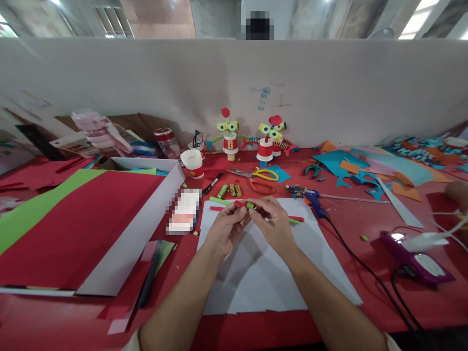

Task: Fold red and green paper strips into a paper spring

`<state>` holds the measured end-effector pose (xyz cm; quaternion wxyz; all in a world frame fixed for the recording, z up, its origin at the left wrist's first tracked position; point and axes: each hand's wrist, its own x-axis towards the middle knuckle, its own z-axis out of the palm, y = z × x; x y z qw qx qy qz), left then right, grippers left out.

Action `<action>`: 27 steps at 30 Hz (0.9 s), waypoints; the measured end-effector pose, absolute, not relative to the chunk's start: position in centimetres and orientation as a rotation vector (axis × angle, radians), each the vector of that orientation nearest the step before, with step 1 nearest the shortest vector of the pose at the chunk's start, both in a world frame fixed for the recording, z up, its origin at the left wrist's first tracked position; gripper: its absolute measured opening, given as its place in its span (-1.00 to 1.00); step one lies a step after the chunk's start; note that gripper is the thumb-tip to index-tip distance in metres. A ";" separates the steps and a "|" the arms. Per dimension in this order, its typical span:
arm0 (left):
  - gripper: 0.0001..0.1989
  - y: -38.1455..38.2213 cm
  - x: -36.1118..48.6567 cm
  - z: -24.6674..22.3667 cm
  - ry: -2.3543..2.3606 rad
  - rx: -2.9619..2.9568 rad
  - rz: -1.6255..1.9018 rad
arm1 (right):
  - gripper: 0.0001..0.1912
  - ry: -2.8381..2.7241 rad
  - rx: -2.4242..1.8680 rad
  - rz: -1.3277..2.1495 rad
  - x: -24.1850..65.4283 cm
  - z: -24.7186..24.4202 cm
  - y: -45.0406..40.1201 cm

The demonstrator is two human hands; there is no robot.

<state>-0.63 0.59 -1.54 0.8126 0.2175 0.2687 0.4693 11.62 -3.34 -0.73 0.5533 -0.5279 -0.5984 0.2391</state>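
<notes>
Over a white paper sheet (263,287), my left hand (227,228) and my right hand (275,225) meet with pinched fingers. Between the fingertips is a small folded paper strip, with a green part (250,205) and a red part (239,203); fingers hide some of it. Long green paper (218,200) and red paper (216,208) lengths show left of my hands. To the right, the ends of a red strip (297,219) and a green strip (294,222) show. Several green zigzag-folded paper pieces (231,190) lie just beyond the sheet.
Scissors (263,174), a marker (213,182) and a blue glue gun (315,202) with a trailing cord lie beyond. Paper-cup figures (230,144) stand by the wall. At left is a white box (146,234) of coloured paper; at right, a purple power strip (420,263) and another person's hand (458,195).
</notes>
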 end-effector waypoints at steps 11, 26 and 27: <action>-0.81 0.4 -0.3 -2.0 0.666 0.350 0.999 | -0.72 -1.384 -1.261 0.570 11.1 -1.6 -3.2; -0.78 -0.1 0.4 -2.0 0.572 0.579 1.165 | -0.75 -1.304 -1.267 0.639 11.3 -1.7 -3.0; -0.78 -0.1 0.4 -2.1 0.577 0.591 1.178 | -0.75 -1.274 -1.268 0.664 11.3 -1.8 -3.0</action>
